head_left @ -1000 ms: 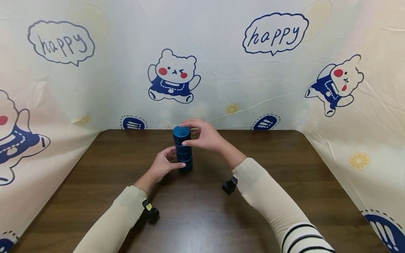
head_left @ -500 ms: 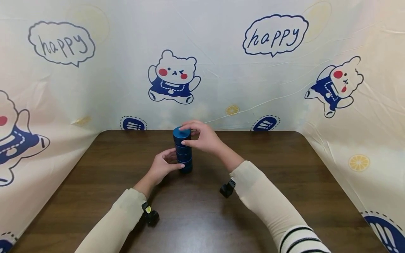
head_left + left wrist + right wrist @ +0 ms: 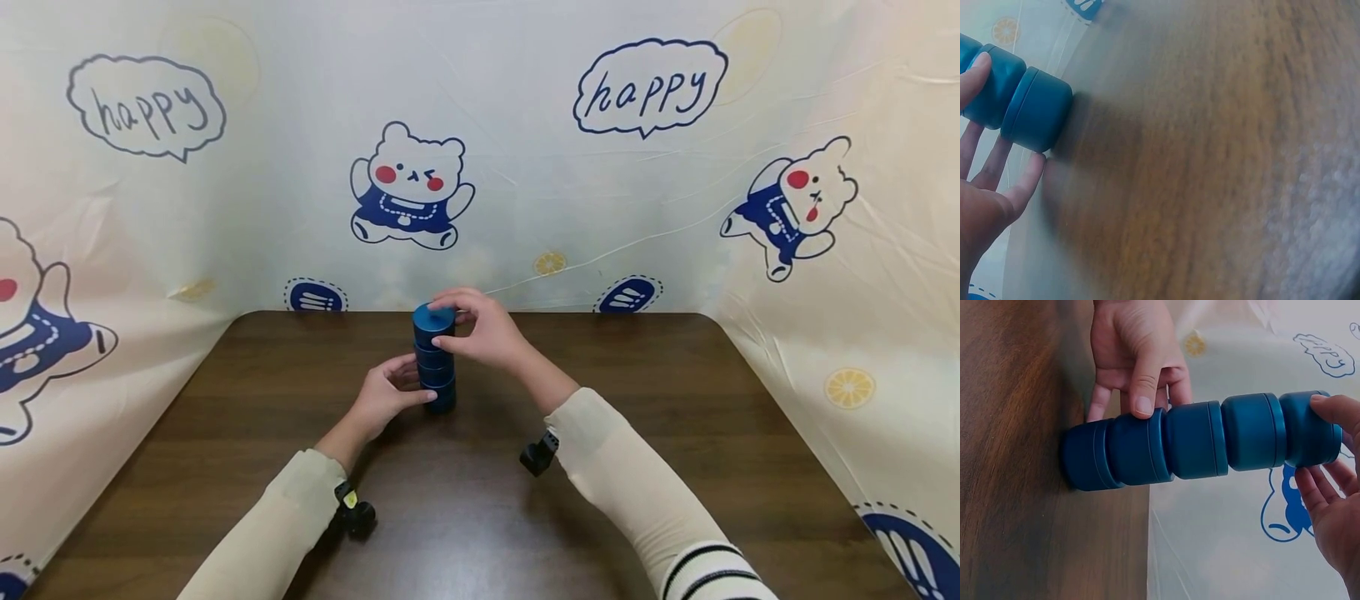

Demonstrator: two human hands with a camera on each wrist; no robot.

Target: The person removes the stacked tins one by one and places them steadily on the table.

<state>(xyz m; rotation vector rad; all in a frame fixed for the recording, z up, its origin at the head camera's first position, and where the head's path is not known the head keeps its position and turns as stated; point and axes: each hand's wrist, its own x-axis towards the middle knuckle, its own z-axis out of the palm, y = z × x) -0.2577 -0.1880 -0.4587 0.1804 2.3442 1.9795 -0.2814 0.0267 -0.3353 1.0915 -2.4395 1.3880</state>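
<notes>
Near the far edge of the brown table (image 3: 675, 433), a stack of blue tubs (image 3: 435, 358) stands upright as I watch from my remote station. My view shows the left hand (image 3: 384, 394) gripping the stack's lower part, thumb curled on its side. The right hand (image 3: 487, 329) pinches the top tub (image 3: 433, 325) between thumb and fingertips.

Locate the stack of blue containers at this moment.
In the head view the stack of blue containers stands upright mid-table toward the far edge, the left hand gripping its lower part and the right hand its top.
</notes>
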